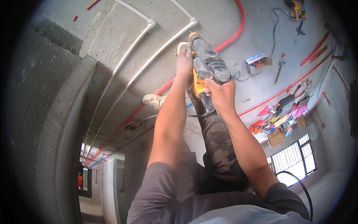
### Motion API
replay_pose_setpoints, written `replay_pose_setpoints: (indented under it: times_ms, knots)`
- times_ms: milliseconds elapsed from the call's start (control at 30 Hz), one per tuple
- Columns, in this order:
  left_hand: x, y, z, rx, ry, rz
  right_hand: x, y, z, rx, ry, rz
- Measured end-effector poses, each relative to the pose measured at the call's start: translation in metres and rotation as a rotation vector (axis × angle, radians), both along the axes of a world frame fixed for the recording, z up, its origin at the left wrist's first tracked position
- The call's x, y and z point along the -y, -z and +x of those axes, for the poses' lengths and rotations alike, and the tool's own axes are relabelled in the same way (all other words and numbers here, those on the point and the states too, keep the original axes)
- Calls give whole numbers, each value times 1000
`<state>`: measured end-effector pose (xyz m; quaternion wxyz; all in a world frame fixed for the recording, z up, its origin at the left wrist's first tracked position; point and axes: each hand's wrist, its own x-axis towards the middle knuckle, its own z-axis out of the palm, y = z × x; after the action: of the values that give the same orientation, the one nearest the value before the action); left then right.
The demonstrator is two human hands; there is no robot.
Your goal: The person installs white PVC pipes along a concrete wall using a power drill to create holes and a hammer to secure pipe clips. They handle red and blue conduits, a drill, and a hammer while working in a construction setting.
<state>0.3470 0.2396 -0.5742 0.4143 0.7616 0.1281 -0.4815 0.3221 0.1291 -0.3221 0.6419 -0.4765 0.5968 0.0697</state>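
Your right hand (222, 95) has its grip wrapped around the rear handle of the drill (204, 56); your left hand (184, 62) seems closed at its front side. The drill hangs over the floor (257, 22), in from its edges, near a white pipe elbow (193, 21). The pipework looks laid; I cannot tell whether drilling is underway.

Glaring window (293, 161), dark rim, fisheye bending

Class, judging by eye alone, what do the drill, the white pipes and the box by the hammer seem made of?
Drill: probably hard, dull grey and yellow plastic outside, judging by its moulded-looking ridges.
White pipes: likely rigid plastic, smooth with a slight sheen, with chunky elbows.
Box: apparently cardboard, with a matte brown flap.
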Motion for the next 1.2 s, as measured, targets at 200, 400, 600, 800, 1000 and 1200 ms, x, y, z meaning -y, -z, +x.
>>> replay_pose_setpoints:
  times_ms: [200,400,600,800,1000,1200]
  knots:
    - [6,-2,6,14,29,0,5,5,3,-29,38,12]
    - [4,-7,6,40,48,57,3,3,5,-46,26,14]
    - [-15,4,-2,119,113,96,-12,12,-1,8,27,60]
    - [-3,-19,9,-25,36,153,-10,6,5,5,-18,-15]
    - [-9,-33,12,54,194,72,-14,7,-1,34,1,23]
    - [-17,-25,9,31,6,98,-21,5,3,27,-14,41]
